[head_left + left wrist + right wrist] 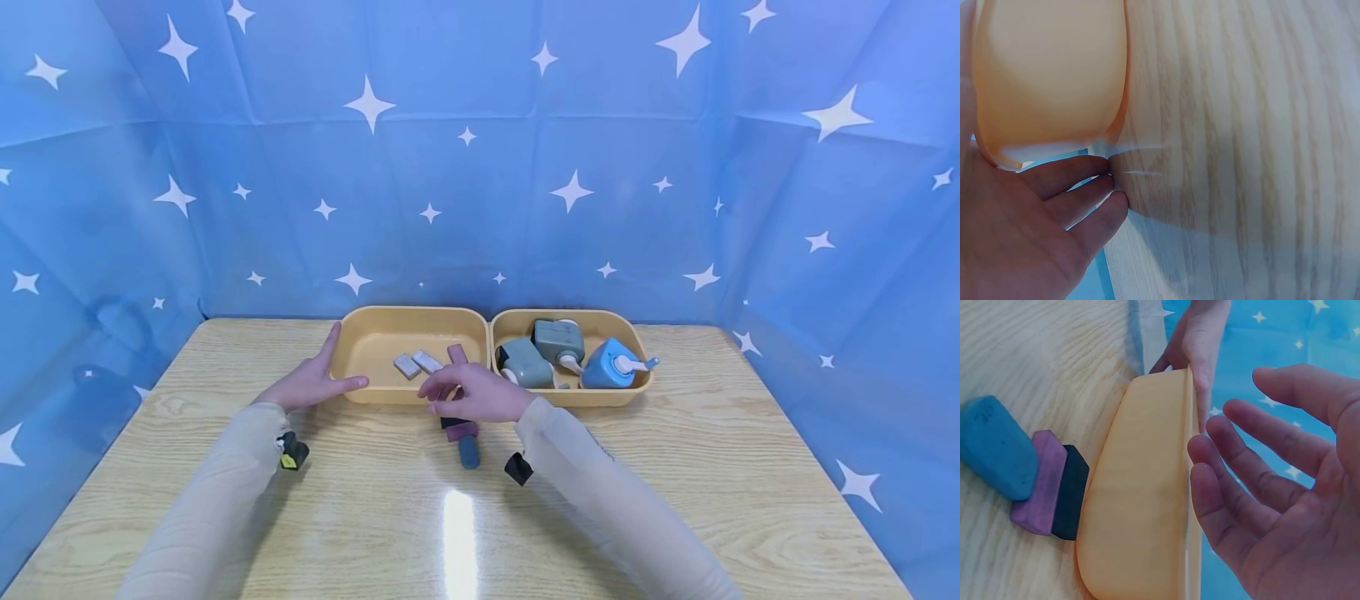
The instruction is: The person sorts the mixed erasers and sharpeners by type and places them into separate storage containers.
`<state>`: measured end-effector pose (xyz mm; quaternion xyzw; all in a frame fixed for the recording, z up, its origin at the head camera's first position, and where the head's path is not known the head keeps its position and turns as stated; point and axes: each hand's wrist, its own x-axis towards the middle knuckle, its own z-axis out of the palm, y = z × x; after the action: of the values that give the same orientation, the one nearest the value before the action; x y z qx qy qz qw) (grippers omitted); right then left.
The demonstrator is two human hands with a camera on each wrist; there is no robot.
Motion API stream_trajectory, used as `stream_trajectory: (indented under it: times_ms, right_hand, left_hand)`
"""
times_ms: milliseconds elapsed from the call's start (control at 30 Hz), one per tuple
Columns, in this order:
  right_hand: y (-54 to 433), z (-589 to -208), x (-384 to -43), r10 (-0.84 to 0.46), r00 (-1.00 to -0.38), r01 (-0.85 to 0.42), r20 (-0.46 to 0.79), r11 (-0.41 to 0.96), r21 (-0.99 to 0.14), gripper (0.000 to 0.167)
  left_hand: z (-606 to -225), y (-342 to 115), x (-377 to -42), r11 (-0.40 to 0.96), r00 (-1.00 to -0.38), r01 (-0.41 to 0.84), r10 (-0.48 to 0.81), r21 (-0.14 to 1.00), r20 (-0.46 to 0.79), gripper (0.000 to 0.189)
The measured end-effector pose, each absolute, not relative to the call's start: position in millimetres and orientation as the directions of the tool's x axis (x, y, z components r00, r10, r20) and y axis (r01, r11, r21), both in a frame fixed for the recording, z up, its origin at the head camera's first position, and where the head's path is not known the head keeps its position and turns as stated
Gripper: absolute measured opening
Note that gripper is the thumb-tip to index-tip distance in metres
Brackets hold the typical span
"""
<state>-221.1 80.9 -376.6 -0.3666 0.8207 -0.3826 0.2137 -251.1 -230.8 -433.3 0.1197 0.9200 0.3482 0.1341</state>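
Two free hands, kinda apart: left hand (309, 385) was spread at the outer end of the left tan bin (390, 397), right hand (482, 393) loosely curved over its front. Blue block (999, 449), purple block (1041, 484), black block (1072, 494) sat just outside on the table (360, 500).

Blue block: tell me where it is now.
In the right wrist view, at far left: the blue block, on the table beside the purple block.

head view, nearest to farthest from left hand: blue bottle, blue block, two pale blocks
1. Two pale blocks: inside left tray
2. Blue block: on table, outside the trays
3. Blue bottle: in right tray, far right
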Motion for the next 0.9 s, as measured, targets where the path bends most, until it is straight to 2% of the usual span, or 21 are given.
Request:
stream_trajectory:
  times_ms: [567,900]
  right_hand:
    - [89.6,-388.0,-211.7,-0.764,-0.636,-0.349,-0.112,0.414,-0.840,0.028]
    - [98.8,-405.2,-206.1,-0.778,-0.625,-0.434,-0.066,0.417,-0.799,0.028]
  left_hand:
    - [-433.8,-231.1,-250.9,0.735,-0.938,0.117,0.302,0.668,-0.169,0.118]
    - [-431.9,-231.2,-250.2,0.732,-0.936,0.117,0.308,0.671,-0.172,0.117]
